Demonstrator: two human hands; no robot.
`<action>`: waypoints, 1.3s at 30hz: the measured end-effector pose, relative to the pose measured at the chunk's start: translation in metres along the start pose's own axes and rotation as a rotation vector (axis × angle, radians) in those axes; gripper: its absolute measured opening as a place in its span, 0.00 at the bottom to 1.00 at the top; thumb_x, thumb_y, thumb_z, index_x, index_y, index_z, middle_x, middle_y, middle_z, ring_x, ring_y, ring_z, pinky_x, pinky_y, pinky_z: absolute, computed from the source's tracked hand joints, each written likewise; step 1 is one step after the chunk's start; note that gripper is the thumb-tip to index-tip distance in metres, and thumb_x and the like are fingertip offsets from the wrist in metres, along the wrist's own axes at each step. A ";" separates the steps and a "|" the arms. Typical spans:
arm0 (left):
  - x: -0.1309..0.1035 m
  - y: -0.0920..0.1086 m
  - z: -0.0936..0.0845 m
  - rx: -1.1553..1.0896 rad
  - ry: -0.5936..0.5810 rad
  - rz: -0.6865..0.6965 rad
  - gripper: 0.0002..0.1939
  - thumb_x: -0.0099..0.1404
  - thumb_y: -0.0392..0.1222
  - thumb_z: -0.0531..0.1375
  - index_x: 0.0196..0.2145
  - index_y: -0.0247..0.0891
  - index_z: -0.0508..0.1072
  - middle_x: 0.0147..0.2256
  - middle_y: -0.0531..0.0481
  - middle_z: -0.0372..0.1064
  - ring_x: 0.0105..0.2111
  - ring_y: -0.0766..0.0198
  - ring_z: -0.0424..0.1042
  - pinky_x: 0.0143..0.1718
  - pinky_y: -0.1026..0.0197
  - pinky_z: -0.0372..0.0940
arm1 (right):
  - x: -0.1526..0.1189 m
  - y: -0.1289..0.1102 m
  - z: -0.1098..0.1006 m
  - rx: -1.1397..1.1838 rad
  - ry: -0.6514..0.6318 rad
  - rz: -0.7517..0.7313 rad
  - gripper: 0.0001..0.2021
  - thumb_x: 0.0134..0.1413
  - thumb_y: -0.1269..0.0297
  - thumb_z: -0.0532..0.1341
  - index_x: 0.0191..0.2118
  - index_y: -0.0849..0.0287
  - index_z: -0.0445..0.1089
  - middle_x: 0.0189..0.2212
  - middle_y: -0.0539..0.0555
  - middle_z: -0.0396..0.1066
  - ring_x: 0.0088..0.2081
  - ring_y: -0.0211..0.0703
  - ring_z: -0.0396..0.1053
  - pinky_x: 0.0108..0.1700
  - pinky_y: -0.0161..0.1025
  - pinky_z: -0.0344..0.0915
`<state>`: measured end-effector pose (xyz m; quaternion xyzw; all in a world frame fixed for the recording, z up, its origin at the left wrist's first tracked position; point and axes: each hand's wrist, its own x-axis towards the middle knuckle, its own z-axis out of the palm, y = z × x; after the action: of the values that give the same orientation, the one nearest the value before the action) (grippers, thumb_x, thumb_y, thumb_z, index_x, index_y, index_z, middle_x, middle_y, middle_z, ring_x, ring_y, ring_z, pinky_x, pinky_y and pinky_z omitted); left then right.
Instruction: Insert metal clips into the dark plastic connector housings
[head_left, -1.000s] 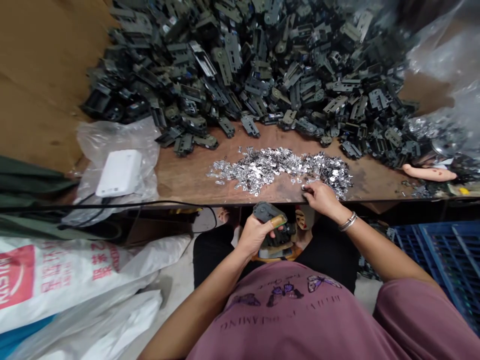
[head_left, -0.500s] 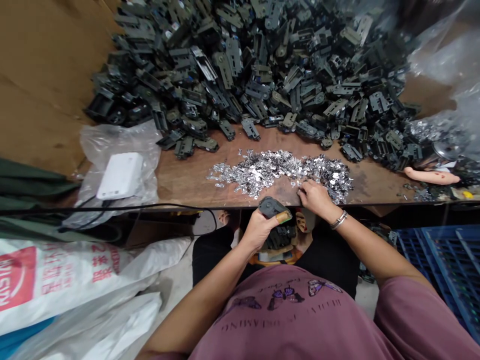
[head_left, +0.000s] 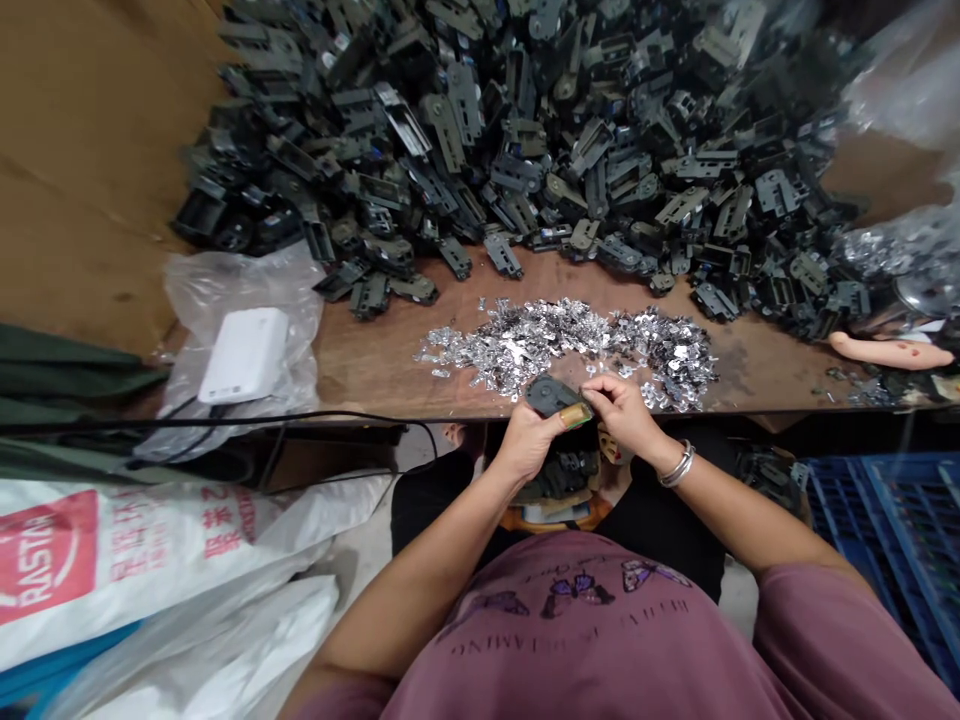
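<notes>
Grey casing (head_left: 553, 395), long axis aslant — near end rightward

The picture's top edge crops the pile of dark parts (head_left: 517, 130). The left hand (head_left: 527, 440) partly hides the dark casing (head_left: 551, 395); whatever the right hand (head_left: 622, 415) pinches is too small to tell.

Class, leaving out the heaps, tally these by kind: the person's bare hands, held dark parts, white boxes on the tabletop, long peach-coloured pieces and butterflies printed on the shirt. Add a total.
Bare hands: 2 (left hand, right hand)
Held dark part: 1
White box: 1
Long peach-coloured piece: 1
Printed butterflies: 3
Total: 8
</notes>
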<state>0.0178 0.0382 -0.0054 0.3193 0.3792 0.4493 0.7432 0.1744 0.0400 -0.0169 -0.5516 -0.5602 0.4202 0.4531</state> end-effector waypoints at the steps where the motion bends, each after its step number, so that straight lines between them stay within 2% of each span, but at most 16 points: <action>1: 0.000 0.000 0.001 0.007 -0.003 0.002 0.16 0.43 0.41 0.75 0.28 0.33 0.77 0.27 0.53 0.74 0.28 0.68 0.71 0.35 0.64 0.66 | 0.000 0.000 -0.001 -0.006 -0.012 0.009 0.09 0.52 0.57 0.61 0.28 0.58 0.70 0.25 0.49 0.67 0.29 0.39 0.64 0.35 0.38 0.62; 4: 0.000 0.001 0.003 0.008 0.006 -0.015 0.16 0.43 0.43 0.75 0.27 0.33 0.77 0.27 0.51 0.75 0.28 0.68 0.71 0.33 0.64 0.67 | -0.002 0.002 -0.003 0.009 -0.027 0.058 0.11 0.55 0.56 0.58 0.28 0.57 0.66 0.21 0.47 0.63 0.24 0.37 0.59 0.29 0.36 0.59; 7: 0.001 0.003 0.004 -0.038 0.045 -0.064 0.18 0.40 0.44 0.76 0.27 0.33 0.77 0.27 0.50 0.75 0.27 0.66 0.72 0.32 0.62 0.69 | -0.002 0.005 -0.007 -0.082 0.066 0.005 0.10 0.57 0.58 0.56 0.31 0.58 0.67 0.23 0.48 0.65 0.27 0.38 0.61 0.31 0.36 0.60; 9: 0.003 0.003 0.003 -0.055 0.081 -0.084 0.20 0.38 0.44 0.77 0.27 0.33 0.77 0.27 0.51 0.75 0.28 0.65 0.73 0.32 0.61 0.70 | 0.001 0.007 -0.012 -0.170 0.065 -0.003 0.10 0.59 0.60 0.55 0.32 0.58 0.69 0.25 0.50 0.67 0.29 0.40 0.64 0.33 0.36 0.61; 13: 0.008 0.004 0.000 0.015 0.122 -0.099 0.22 0.37 0.46 0.77 0.29 0.33 0.77 0.28 0.50 0.76 0.28 0.65 0.74 0.33 0.61 0.71 | 0.010 0.008 -0.031 -0.574 -0.117 0.067 0.10 0.57 0.66 0.56 0.30 0.60 0.73 0.28 0.54 0.73 0.32 0.44 0.69 0.37 0.38 0.62; 15: 0.009 0.004 -0.002 0.047 0.130 -0.114 0.23 0.37 0.46 0.77 0.30 0.33 0.77 0.28 0.50 0.76 0.29 0.64 0.75 0.32 0.62 0.71 | 0.012 0.007 -0.041 -0.803 -0.119 0.045 0.10 0.58 0.67 0.56 0.33 0.60 0.76 0.33 0.58 0.75 0.36 0.47 0.71 0.40 0.40 0.63; 17: 0.007 0.005 -0.004 0.057 0.142 -0.124 0.24 0.37 0.47 0.77 0.31 0.33 0.77 0.29 0.50 0.76 0.30 0.63 0.75 0.32 0.62 0.71 | 0.011 0.006 -0.046 -0.874 -0.066 -0.005 0.11 0.60 0.68 0.55 0.37 0.60 0.76 0.37 0.59 0.76 0.39 0.47 0.72 0.43 0.40 0.64; 20: -0.001 0.007 -0.007 0.060 0.159 -0.100 0.25 0.39 0.47 0.76 0.35 0.35 0.77 0.33 0.49 0.77 0.31 0.62 0.74 0.32 0.60 0.71 | 0.005 0.004 -0.043 -0.875 -0.020 -0.035 0.08 0.60 0.64 0.58 0.36 0.59 0.74 0.35 0.57 0.76 0.37 0.46 0.72 0.41 0.39 0.64; 23: -0.011 0.006 -0.010 0.097 0.149 -0.039 0.23 0.41 0.47 0.75 0.35 0.35 0.77 0.35 0.49 0.76 0.32 0.62 0.73 0.31 0.61 0.70 | 0.000 0.001 -0.032 -1.024 -0.045 0.010 0.10 0.58 0.58 0.60 0.33 0.59 0.72 0.31 0.58 0.75 0.33 0.47 0.71 0.35 0.39 0.62; 25: -0.018 0.004 -0.013 0.170 0.132 -0.009 0.20 0.44 0.47 0.74 0.32 0.35 0.77 0.32 0.49 0.76 0.30 0.63 0.72 0.29 0.62 0.69 | -0.002 0.000 -0.025 -1.081 -0.060 0.001 0.09 0.59 0.61 0.58 0.32 0.60 0.71 0.32 0.60 0.75 0.33 0.47 0.71 0.34 0.39 0.61; 27: -0.025 0.003 -0.017 0.272 0.116 0.027 0.17 0.46 0.47 0.73 0.30 0.34 0.77 0.29 0.50 0.75 0.28 0.64 0.71 0.29 0.61 0.68 | -0.004 -0.005 -0.022 -0.997 -0.047 -0.074 0.08 0.60 0.66 0.56 0.32 0.60 0.70 0.33 0.60 0.75 0.34 0.46 0.71 0.36 0.39 0.62; 29: -0.030 0.003 -0.021 0.353 0.099 0.079 0.16 0.48 0.46 0.73 0.31 0.35 0.77 0.31 0.49 0.75 0.30 0.63 0.71 0.35 0.60 0.68 | -0.009 -0.012 -0.021 -0.782 -0.044 -0.163 0.07 0.59 0.67 0.56 0.32 0.59 0.69 0.31 0.56 0.74 0.33 0.44 0.70 0.37 0.38 0.63; 31: -0.035 0.004 -0.023 0.396 0.091 0.135 0.16 0.47 0.44 0.73 0.32 0.36 0.75 0.32 0.50 0.75 0.32 0.63 0.72 0.39 0.59 0.68 | -0.017 -0.023 -0.018 -0.555 -0.090 -0.214 0.06 0.59 0.66 0.56 0.32 0.58 0.69 0.27 0.52 0.72 0.30 0.40 0.69 0.35 0.36 0.63; 33: -0.040 0.006 -0.024 0.417 0.090 0.172 0.18 0.46 0.42 0.74 0.31 0.37 0.73 0.30 0.52 0.74 0.31 0.64 0.71 0.38 0.60 0.67 | -0.025 -0.036 -0.014 -0.439 -0.163 -0.250 0.06 0.58 0.66 0.58 0.32 0.57 0.69 0.26 0.50 0.71 0.27 0.37 0.67 0.33 0.35 0.63; 35: -0.045 0.007 -0.023 0.432 0.065 0.193 0.19 0.45 0.42 0.74 0.32 0.37 0.72 0.31 0.52 0.74 0.32 0.63 0.72 0.39 0.60 0.67 | -0.032 -0.046 -0.011 -0.454 -0.235 -0.314 0.05 0.58 0.67 0.58 0.32 0.58 0.71 0.26 0.51 0.72 0.28 0.38 0.68 0.34 0.36 0.63; 39: -0.054 0.007 -0.024 0.467 -0.042 0.233 0.21 0.47 0.41 0.74 0.38 0.38 0.73 0.41 0.45 0.76 0.42 0.58 0.74 0.47 0.57 0.66 | -0.039 -0.056 -0.012 -0.574 -0.375 -0.371 0.08 0.58 0.71 0.57 0.34 0.57 0.74 0.29 0.53 0.74 0.32 0.41 0.71 0.37 0.38 0.66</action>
<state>-0.0224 -0.0052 0.0031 0.5331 0.4177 0.4255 0.6003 0.1725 -0.0012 0.0387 -0.4590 -0.8183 0.2510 0.2382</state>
